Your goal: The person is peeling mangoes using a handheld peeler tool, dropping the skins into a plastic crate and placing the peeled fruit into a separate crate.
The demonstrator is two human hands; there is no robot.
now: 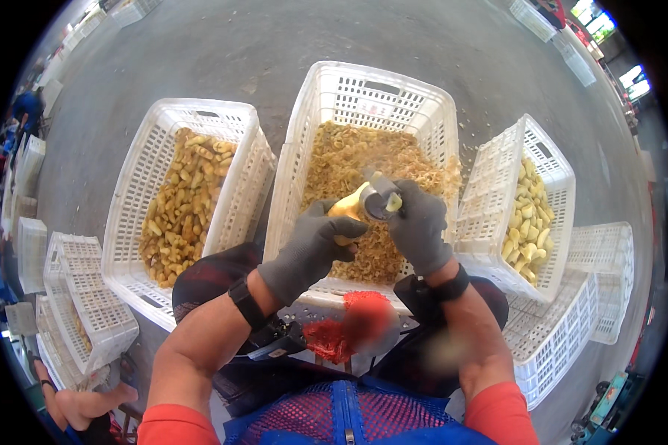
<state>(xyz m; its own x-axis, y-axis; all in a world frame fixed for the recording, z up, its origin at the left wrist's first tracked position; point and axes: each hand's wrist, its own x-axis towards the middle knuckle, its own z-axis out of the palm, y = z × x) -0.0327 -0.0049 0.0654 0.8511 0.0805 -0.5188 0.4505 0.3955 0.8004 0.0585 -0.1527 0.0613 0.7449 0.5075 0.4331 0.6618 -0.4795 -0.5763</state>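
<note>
The blue vest (346,423) sits below the left hand (308,248), its grip closed round a yellow root (346,205), and the right hand (421,231), clasping a metal tool (374,203), both above the middle crate (283,208), presumably so shavings (371,245) drop inside.

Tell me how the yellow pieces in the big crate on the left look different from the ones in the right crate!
Colour: the left pieces have brownish patches, while the right pieces are a paler, more even yellow.
Surface: the left pieces look rougher; the right pieces look smoother.
Same: both are yellowish and heaped in white slotted crates, the left crate and the right crate.
</note>
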